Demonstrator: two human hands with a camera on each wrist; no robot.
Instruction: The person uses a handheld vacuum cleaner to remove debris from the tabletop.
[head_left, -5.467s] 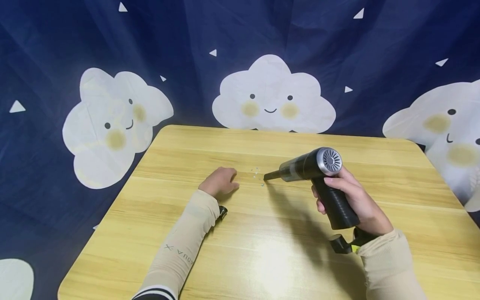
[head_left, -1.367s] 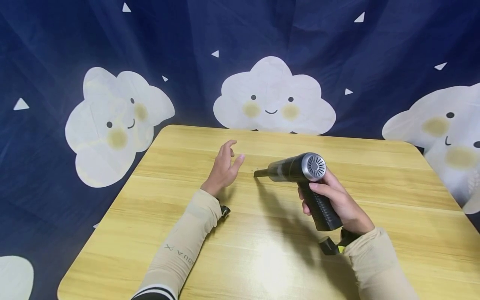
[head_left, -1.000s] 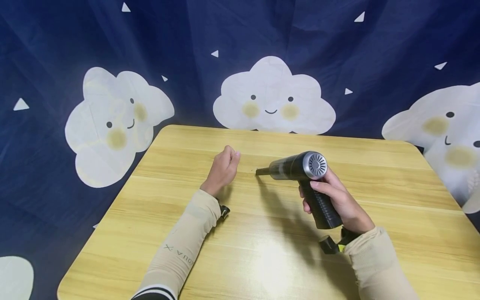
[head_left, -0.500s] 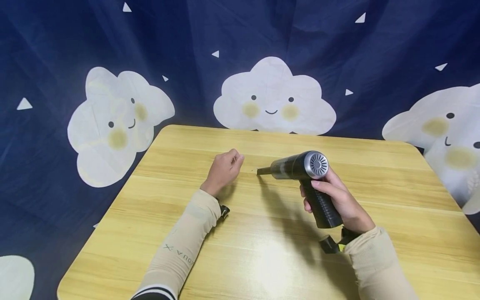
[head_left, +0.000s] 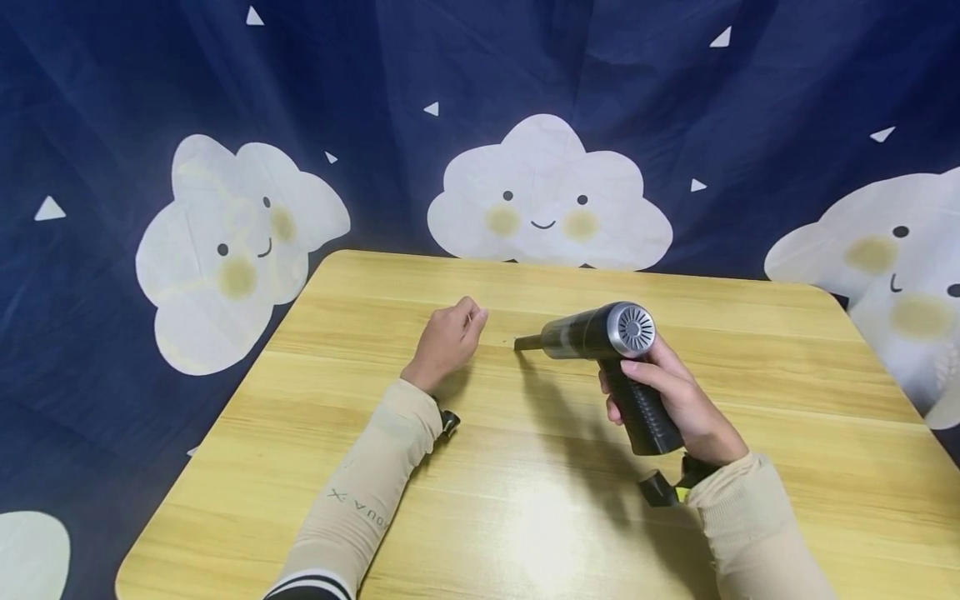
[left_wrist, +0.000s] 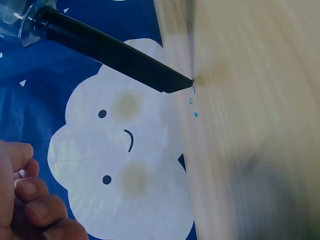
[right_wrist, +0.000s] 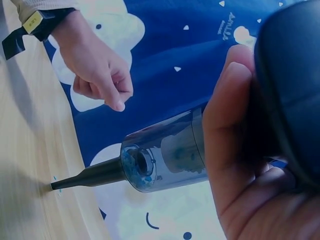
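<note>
My right hand (head_left: 686,400) grips the black handle of a handheld vacuum cleaner (head_left: 600,333), its thumb near the silver vented end. The black nozzle (left_wrist: 120,55) slants down, its tip at the wooden table top beside a few tiny bluish bits (left_wrist: 195,114). Through the clear dust cup (right_wrist: 165,150) blue bits show, along with a pale filter. To the left of the nozzle, above the table, my left hand (head_left: 448,337) is held with its fingers curled in and the thumb near the index finger. Nothing shows in it, and it is apart from the vacuum.
The wooden table (head_left: 300,467) has rounded far corners. Behind it hangs a dark blue curtain (head_left: 375,67) with white smiling clouds and small triangles. A black wrist camera (head_left: 448,423) sits under the left sleeve, another device (head_left: 660,489) at the right wrist.
Since the oldest frame the vacuum has shifted left and most bits by its nozzle are gone from the table. My left hand spread its fingers, then curled them. Over the last half second little moved.
</note>
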